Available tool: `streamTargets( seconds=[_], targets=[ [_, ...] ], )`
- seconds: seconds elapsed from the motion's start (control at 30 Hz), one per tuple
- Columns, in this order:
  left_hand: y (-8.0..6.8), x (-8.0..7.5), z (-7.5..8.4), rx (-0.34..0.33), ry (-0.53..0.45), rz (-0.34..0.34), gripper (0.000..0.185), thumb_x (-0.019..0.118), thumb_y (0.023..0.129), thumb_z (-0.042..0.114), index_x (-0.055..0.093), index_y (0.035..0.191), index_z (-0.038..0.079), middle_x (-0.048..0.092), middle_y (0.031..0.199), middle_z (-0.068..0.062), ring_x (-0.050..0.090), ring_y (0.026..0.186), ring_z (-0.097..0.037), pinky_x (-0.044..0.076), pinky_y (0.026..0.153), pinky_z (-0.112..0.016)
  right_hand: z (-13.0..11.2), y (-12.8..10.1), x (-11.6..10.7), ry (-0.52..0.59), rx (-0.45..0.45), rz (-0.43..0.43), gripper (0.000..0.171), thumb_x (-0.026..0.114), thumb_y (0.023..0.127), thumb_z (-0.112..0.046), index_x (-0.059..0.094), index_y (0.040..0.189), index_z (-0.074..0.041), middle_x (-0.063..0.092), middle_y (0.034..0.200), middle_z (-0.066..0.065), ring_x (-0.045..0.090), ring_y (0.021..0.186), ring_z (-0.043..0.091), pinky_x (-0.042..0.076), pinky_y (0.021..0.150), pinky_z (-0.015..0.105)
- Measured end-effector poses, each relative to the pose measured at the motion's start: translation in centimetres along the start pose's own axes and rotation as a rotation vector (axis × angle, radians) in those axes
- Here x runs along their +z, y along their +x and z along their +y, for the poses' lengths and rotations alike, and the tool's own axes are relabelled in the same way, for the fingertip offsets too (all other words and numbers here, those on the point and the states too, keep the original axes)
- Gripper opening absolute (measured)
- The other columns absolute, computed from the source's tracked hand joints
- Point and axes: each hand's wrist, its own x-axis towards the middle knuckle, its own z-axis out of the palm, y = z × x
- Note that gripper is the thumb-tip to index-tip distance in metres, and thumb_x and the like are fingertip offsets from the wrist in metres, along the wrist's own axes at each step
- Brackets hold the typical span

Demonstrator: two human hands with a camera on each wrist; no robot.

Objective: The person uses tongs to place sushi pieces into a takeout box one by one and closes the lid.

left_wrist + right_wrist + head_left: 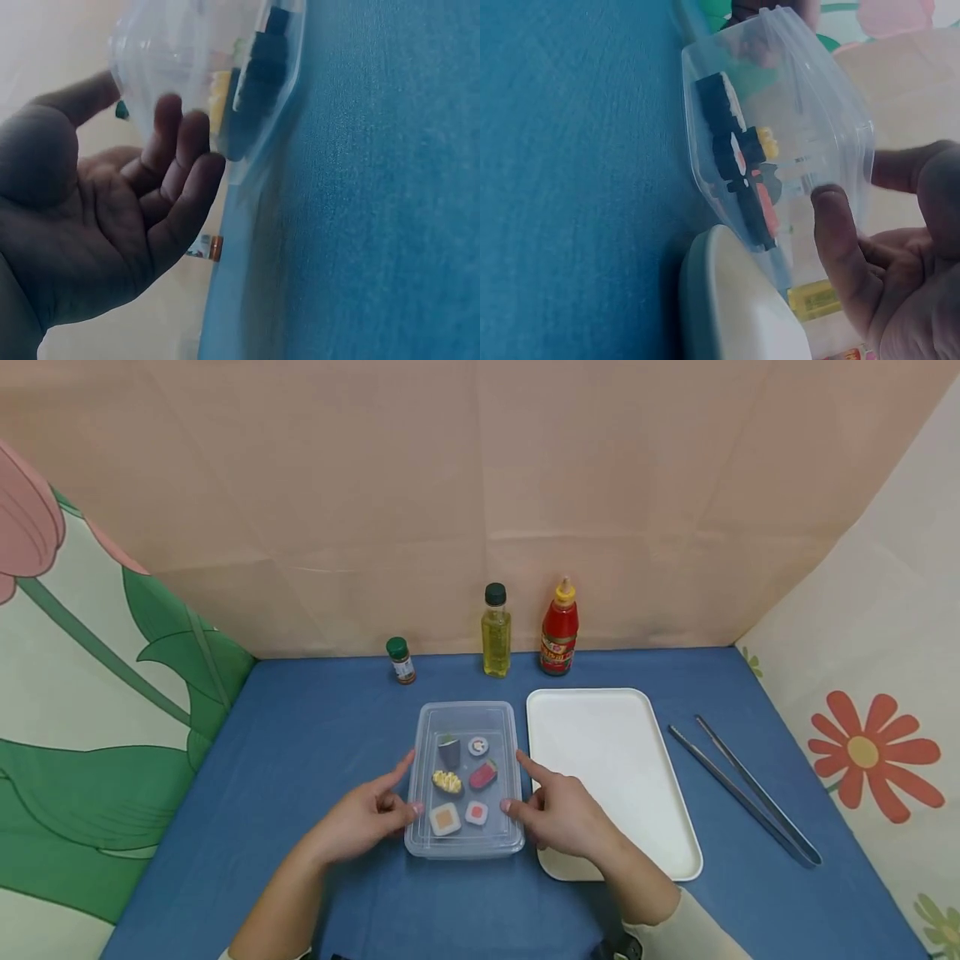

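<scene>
A clear plastic box (480, 845) with its lid on stands on the blue cloth, several sushi-like pieces showing through it, among them a yellow-topped one (447, 782) and a pink one (483, 774). My left hand (366, 817) is at the box's left side, index finger and thumb tips right at the lid's edge. In the left wrist view its other fingers (199, 169) bend loosely beside the wall. My right hand (564, 810) mirrors it on the right side, index finger stretched along the edge and thumb over the rim. One finger (832, 225) overlaps the wall in the right wrist view.
Right of the box lies a white tray (611, 760), partly under my right hand. Metal tongs (750, 793) lie beyond it. At the back stand a green-capped jar (402, 667), a bottle of yellow oil (496, 639) and a red sauce bottle (559, 631).
</scene>
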Motion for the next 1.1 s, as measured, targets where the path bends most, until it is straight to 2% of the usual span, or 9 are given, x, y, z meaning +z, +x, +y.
streamTargets(
  seconds=[0.13,0.27,0.47,0.6,0.73,0.87,0.97,1.1],
  targets=[
    [-0.4,0.1,0.1,-0.008,-0.010,-0.081,0.098,0.074,0.098,0.041,0.006,0.168,0.031,0.068,0.074,-0.007,0.063,0.071,-0.027,0.049,0.068,-0.032,0.2,-0.4,-0.1,0.076,0.028,-0.106,0.096,0.077,0.094,-0.044,0.021,0.167,-0.018,0.065,0.062,0.003,0.065,0.050,0.020,0.056,0.049,0.035],
    [-0.4,0.3,0.1,-0.019,-0.057,-0.137,0.103,0.072,0.098,0.041,-0.003,0.168,0.031,0.073,0.079,-0.009,0.070,0.076,-0.030,0.052,0.074,-0.034,0.2,-0.6,-0.1,0.161,0.040,-0.164,0.104,0.080,0.092,-0.042,0.014,0.169,-0.019,0.066,0.065,0.007,0.066,0.050,0.023,0.058,0.051,0.039],
    [-0.3,0.4,0.1,-0.008,-0.121,-0.188,0.106,0.071,0.101,0.034,-0.011,0.167,0.023,0.074,0.088,-0.019,0.072,0.078,-0.028,0.056,0.080,-0.039,0.1,-0.6,-0.1,0.194,0.026,-0.188,0.107,0.080,0.092,-0.039,0.009,0.169,-0.018,0.065,0.065,0.007,0.064,0.051,0.022,0.058,0.053,0.043],
    [-0.3,0.5,0.1,0.026,-0.119,-0.197,0.103,0.068,0.103,0.028,-0.013,0.166,0.018,0.072,0.084,-0.018,0.072,0.077,-0.029,0.057,0.079,-0.038,0.0,-0.6,-0.2,0.196,0.027,-0.195,0.108,0.081,0.092,-0.038,0.008,0.169,-0.017,0.064,0.065,0.008,0.062,0.051,0.021,0.056,0.052,0.040],
    [-0.2,0.6,0.1,0.044,-0.130,-0.204,0.102,0.066,0.104,0.024,-0.016,0.165,0.018,0.071,0.080,-0.016,0.072,0.076,-0.031,0.058,0.077,-0.035,0.1,-0.6,-0.1,0.201,0.023,-0.188,0.109,0.081,0.092,-0.037,0.007,0.169,-0.017,0.063,0.065,0.007,0.061,0.051,0.020,0.054,0.050,0.036],
    [-0.1,0.4,0.2,0.037,-0.133,-0.214,0.104,0.068,0.103,0.027,-0.015,0.166,0.021,0.074,0.087,-0.019,0.073,0.077,-0.031,0.058,0.077,-0.034,0.2,-0.6,0.0,0.174,0.030,-0.170,0.108,0.081,0.092,-0.039,0.009,0.169,-0.019,0.064,0.065,0.006,0.060,0.049,0.020,0.053,0.049,0.035],
    [-0.2,0.0,0.2,0.030,-0.088,-0.208,0.105,0.071,0.101,0.032,-0.010,0.167,0.022,0.075,0.087,-0.016,0.073,0.079,-0.031,0.057,0.076,-0.035,0.2,-0.6,-0.1,0.106,0.025,-0.138,0.105,0.080,0.091,-0.044,0.014,0.169,-0.018,0.065,0.064,0.003,0.061,0.049,0.019,0.052,0.048,0.034],
    [0.1,-1.1,0.3,0.047,-0.002,-0.145,0.098,0.072,0.100,0.034,0.004,0.169,0.019,0.072,0.089,-0.010,0.072,0.084,-0.034,0.056,0.076,-0.040,0.0,0.1,-0.7,-0.028,-0.012,-0.050,0.093,0.077,0.093,-0.046,0.029,0.165,-0.013,0.062,0.067,-0.002,0.060,0.056,0.015,0.048,0.049,0.030]
  ],
)
